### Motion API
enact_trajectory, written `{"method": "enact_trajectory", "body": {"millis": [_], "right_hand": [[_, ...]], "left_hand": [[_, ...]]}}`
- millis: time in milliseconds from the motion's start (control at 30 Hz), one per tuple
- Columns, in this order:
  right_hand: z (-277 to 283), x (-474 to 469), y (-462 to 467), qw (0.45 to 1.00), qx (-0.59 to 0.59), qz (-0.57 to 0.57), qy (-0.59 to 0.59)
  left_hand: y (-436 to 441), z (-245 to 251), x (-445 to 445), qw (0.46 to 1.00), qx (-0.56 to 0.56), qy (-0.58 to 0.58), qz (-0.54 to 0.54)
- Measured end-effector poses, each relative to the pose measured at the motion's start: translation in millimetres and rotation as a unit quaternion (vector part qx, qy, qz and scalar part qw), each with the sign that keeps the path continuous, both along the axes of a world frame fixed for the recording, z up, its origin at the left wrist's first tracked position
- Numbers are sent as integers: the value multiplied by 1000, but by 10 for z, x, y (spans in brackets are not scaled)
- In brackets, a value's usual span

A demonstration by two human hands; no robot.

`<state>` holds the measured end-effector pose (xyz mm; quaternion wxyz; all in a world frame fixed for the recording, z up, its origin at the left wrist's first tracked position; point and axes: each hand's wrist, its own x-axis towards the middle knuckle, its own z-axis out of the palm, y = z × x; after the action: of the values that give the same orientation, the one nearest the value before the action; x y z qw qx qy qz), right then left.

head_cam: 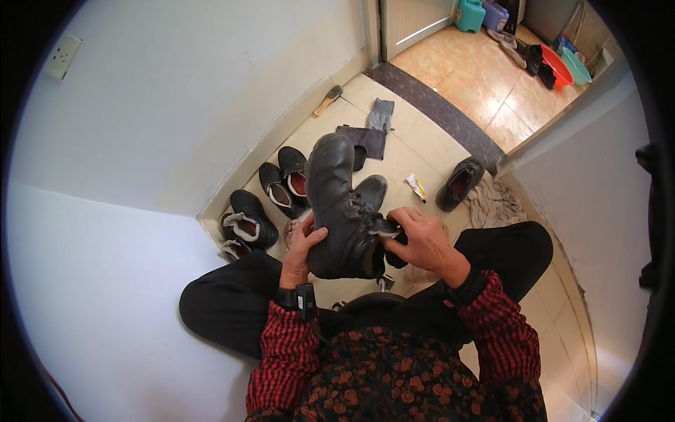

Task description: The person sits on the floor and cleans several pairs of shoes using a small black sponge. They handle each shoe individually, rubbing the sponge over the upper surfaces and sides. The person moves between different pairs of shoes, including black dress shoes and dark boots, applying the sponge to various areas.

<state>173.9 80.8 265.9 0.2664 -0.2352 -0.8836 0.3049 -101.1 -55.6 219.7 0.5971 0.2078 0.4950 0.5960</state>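
Observation:
A black leather lace-up boot is held up sideways over my lap, its toe pointing away from me. My left hand grips it around the heel and sole side. At the boot's tongue, my right hand pinches the flap, whose pale lining shows, between thumb and fingers. The boot's mate, a second black boot, is on the floor behind it, partly hidden by the held one. A white and yellow tube with a dark cap lies on the tiles to the right.
Pairs of black lined shoes and fleece-lined boots stand along the left wall. Ahead lie a wooden-handled brush, a grey cloth and a dark fabric piece. At right sit a single black shoe and a crumpled beige cloth.

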Motion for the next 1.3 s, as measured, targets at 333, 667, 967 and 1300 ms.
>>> {"method": "enact_trajectory", "body": {"millis": [333,667,967,1300], "right_hand": [[-521,24,56,982,-118,-39,-143],[-282,46,467,878,-316,-281,223],[-283,-547,-526,995,38,-92,-10],[-439,-680,-210,983,78,-163,32]], "left_hand": [[74,149,145,997,-61,17,52],[75,-205,131,973,-85,195,91],[128,-114,377,978,-93,129,138],[163,-279,509,978,-54,173,107]]}}
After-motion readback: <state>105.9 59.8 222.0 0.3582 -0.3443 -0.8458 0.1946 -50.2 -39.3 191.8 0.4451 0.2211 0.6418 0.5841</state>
